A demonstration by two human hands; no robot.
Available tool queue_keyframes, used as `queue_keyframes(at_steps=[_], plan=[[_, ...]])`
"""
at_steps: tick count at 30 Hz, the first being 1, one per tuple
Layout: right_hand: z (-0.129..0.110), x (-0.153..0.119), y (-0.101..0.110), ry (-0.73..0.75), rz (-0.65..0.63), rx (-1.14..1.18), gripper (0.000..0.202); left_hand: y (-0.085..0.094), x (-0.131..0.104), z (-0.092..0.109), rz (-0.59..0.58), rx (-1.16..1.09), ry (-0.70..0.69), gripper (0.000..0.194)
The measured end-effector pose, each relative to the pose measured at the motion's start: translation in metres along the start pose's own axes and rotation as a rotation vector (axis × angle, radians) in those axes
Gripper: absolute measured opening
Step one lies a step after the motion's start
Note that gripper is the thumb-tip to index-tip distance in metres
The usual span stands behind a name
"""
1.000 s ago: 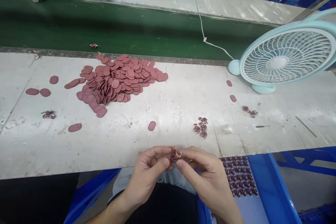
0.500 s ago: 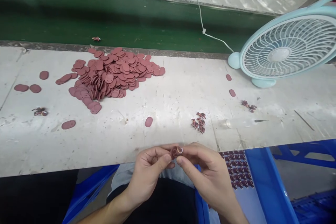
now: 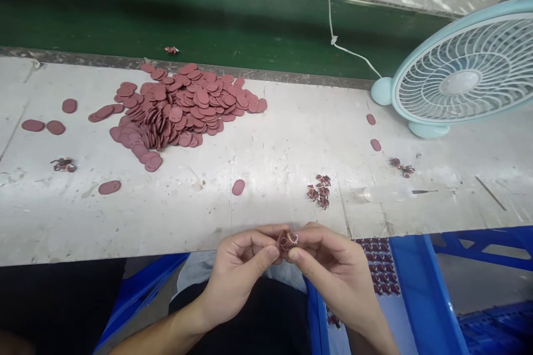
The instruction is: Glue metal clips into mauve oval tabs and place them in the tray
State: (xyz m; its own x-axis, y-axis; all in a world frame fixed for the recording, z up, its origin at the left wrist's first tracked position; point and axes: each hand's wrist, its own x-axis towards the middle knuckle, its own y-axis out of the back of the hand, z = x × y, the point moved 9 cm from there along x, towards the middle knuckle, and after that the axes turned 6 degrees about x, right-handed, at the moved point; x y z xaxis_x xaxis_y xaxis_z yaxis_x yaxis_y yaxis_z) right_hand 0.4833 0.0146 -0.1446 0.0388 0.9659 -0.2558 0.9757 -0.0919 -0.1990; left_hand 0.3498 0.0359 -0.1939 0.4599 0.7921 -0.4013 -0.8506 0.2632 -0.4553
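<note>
Just past the table's front edge, my left hand [image 3: 239,269] pinches a reddish-brown oval disc [image 3: 283,242] between thumb and fingers. My right hand [image 3: 339,272] is closed on a small dark-red figurine [image 3: 293,239] with light markings. Disc and figurine touch between my fingertips; whether they are joined I cannot tell. A big pile of oval discs [image 3: 187,108] lies on the white table [image 3: 275,161] at the back left. One loose disc [image 3: 239,187] lies ahead of my hands, and a small cluster of figurines [image 3: 320,191] sits to its right.
A light-blue fan [image 3: 460,80] stands at the right, its white cord [image 3: 353,55] crossing the green strip [image 3: 250,33]. A clear bottle with a thin dark tip [image 3: 385,194] lies nearby. Below the table at right, a blue crate [image 3: 433,294] contains rows of figurines [image 3: 383,269].
The view has shifted slightly, so table things sit a bit higher or further right. Both hands keep their hold; the disc looks turned a little against the figurine.
</note>
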Motion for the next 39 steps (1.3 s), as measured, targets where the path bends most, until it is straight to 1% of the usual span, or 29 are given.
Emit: queue_keyframes(at_steps=[9,15,21,24,29,34,36,37,39], plan=[[0.005,-0.003,0.003,0.051,0.028,-0.013,0.017,-0.004,0.001,0.001,0.008,-0.018,0.013,0.009],[0.004,-0.004,0.004,0.091,0.053,-0.052,0.018,-0.002,0.000,0.001,0.044,0.000,0.009,0.009],[0.006,-0.005,0.003,0.107,0.072,-0.027,0.020,-0.003,-0.001,-0.001,0.043,-0.030,0.008,0.009],[0.006,-0.006,0.003,0.100,0.091,-0.009,0.021,-0.003,-0.001,-0.001,0.042,-0.037,0.002,0.011],[0.010,-0.006,0.001,0.072,0.110,0.044,0.016,0.000,-0.001,-0.003,0.044,-0.035,-0.028,0.010],[0.019,-0.006,0.001,0.023,0.137,0.112,0.014,0.002,-0.002,-0.005,0.045,0.042,-0.060,0.009],[0.020,-0.013,0.010,0.042,0.178,0.115,0.014,0.005,-0.002,0.004,0.041,0.132,-0.090,0.010],[0.020,-0.019,0.018,0.055,0.213,0.111,0.015,0.009,-0.001,0.013,0.048,0.218,-0.132,0.011],[0.022,-0.040,0.044,0.086,0.330,0.089,0.016,0.021,0.004,0.042,0.094,0.503,-0.275,0.017]])
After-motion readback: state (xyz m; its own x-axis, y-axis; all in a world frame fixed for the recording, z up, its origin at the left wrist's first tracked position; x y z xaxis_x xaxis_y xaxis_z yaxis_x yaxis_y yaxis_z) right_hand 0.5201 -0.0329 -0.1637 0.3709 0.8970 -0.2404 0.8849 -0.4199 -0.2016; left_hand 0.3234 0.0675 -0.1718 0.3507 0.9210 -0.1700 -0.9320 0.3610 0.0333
